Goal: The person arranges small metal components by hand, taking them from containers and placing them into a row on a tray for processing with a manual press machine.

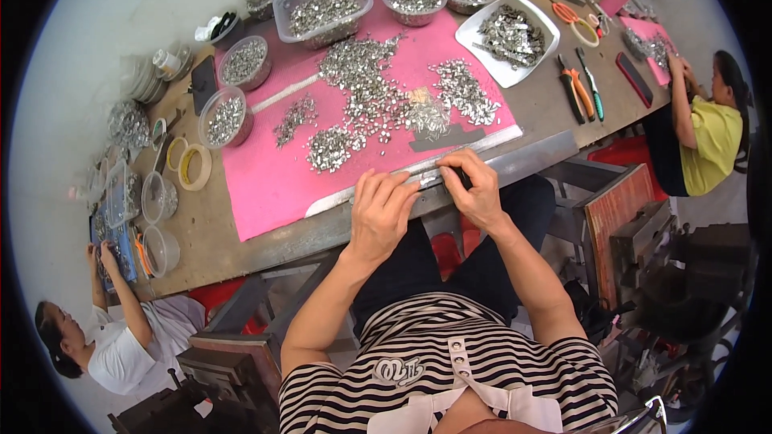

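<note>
At the front edge of the table, my left hand [380, 213] and my right hand [476, 193] work close together, both with bent, closed fingers. Between their fingertips is a small silvery metal piece [429, 179], pinched from the left. A slim dark thing [461, 178] shows in the grip of my right hand; its kind cannot be made out. Just beyond the fingers lies a pink mat [265, 185] with piles of small shiny metal pieces [362, 72]. A flat grey strip [447, 138] and a heap of thin pins [428, 117] lie nearest the hands.
Clear tubs [323, 12] of metal pieces line the back, beside a white tray [508, 36]. Pliers [576, 92], a toothbrush [591, 84] and scissors [572, 19] lie right; tape rolls [195, 167] lie left. Co-workers sit at left [133, 354] and right [712, 133].
</note>
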